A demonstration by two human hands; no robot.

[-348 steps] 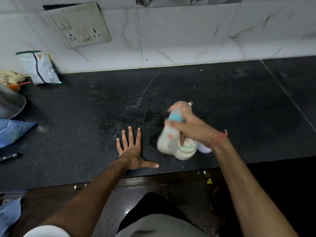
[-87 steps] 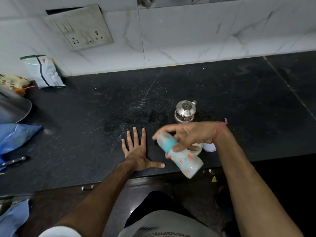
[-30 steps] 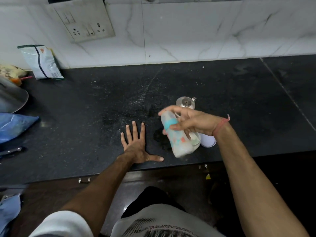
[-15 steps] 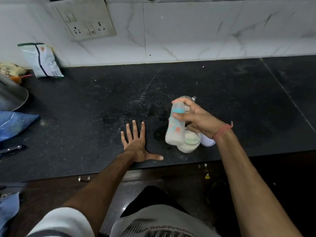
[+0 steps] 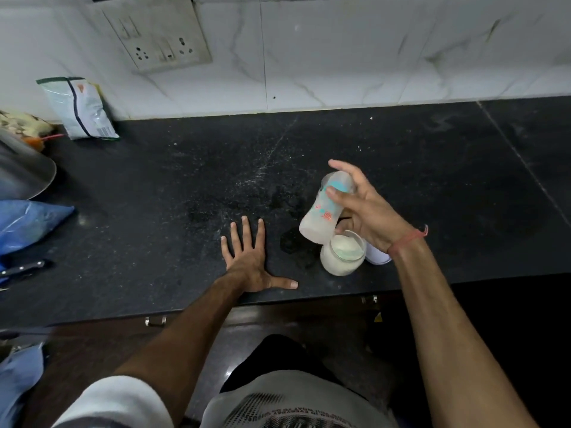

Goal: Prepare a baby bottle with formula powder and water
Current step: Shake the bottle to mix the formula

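My right hand (image 5: 367,211) grips the baby bottle (image 5: 321,216) near its teal collar and holds it in the air, tilted, base toward me. The bottle has a clear cap on top and milky white liquid inside. Just below its base stands an open glass jar of white formula powder (image 5: 343,256) near the counter's front edge. My left hand (image 5: 250,257) lies flat on the black counter (image 5: 154,196), fingers spread, to the left of the jar. The steel container seen earlier is hidden behind my right hand.
A white lid (image 5: 377,257) lies right of the jar. A wet patch (image 5: 293,245) darkens the counter beside it. At the far left are a foil packet (image 5: 80,109), a steel vessel (image 5: 21,177), a blue bag (image 5: 27,223) and a knife (image 5: 24,268). A switchboard (image 5: 157,35) is on the wall.
My right hand keeps swinging the bottle between tilted positions above the jar; it now leans with its cap away from me. My left hand has stayed flat on the counter.
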